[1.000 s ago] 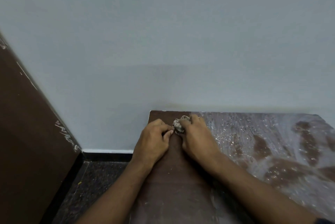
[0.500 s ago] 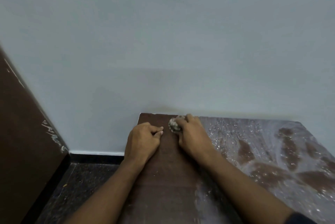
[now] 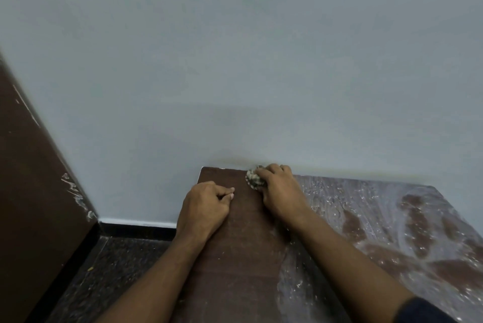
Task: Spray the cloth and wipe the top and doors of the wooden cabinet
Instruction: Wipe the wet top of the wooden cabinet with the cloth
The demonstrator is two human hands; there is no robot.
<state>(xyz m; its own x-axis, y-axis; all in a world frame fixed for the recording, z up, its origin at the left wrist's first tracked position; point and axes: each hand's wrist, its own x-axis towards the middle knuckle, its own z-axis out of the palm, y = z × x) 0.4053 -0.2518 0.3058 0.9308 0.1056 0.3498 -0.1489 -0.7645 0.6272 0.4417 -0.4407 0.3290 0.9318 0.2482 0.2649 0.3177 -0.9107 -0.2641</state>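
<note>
The dark wooden cabinet top (image 3: pixel 243 252) fills the lower middle and right of the head view. Its left strip is bare brown wood, while the right part is covered with whitish foamy streaks (image 3: pixel 392 231). My right hand (image 3: pixel 279 192) grips a small crumpled grey cloth (image 3: pixel 253 179) and presses it on the top near the back edge, by the wall. My left hand (image 3: pixel 203 207) rests on the top near the left edge, fingers curled into a loose fist, holding nothing. No spray bottle is in sight.
A pale grey wall (image 3: pixel 235 61) stands right behind the cabinet. A dark brown door or panel (image 3: pixel 31 192) with scuffed paint rises at the left. Dark speckled floor (image 3: pixel 109 270) lies between it and the cabinet's left edge.
My two hands, which were together at the cloth, have parted. The right hand carried the cloth toward the back edge, while the left hand stayed behind on the wood.
</note>
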